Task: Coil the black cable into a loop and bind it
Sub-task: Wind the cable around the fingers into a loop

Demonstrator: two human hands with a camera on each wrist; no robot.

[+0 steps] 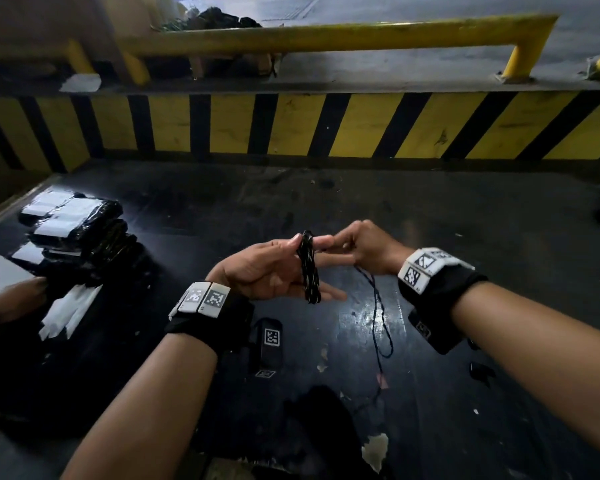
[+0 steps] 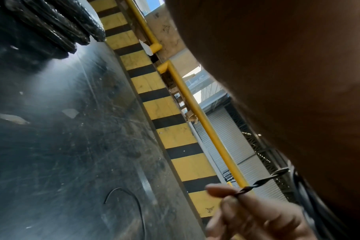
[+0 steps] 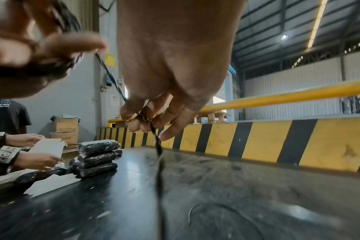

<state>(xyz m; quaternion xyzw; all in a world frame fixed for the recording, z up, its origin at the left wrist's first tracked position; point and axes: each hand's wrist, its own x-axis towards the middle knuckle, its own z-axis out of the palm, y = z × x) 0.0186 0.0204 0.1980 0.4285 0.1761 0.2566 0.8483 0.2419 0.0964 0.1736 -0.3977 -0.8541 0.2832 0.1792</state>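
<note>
With several turns already round my left hand's straight fingers, I pinch the black cable in my right hand; its tail remains uncoiled, binding undone.

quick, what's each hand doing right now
Left hand: fingers straight, black cable coiled around them.
Right hand: pinching the cable's loose length.
</note>
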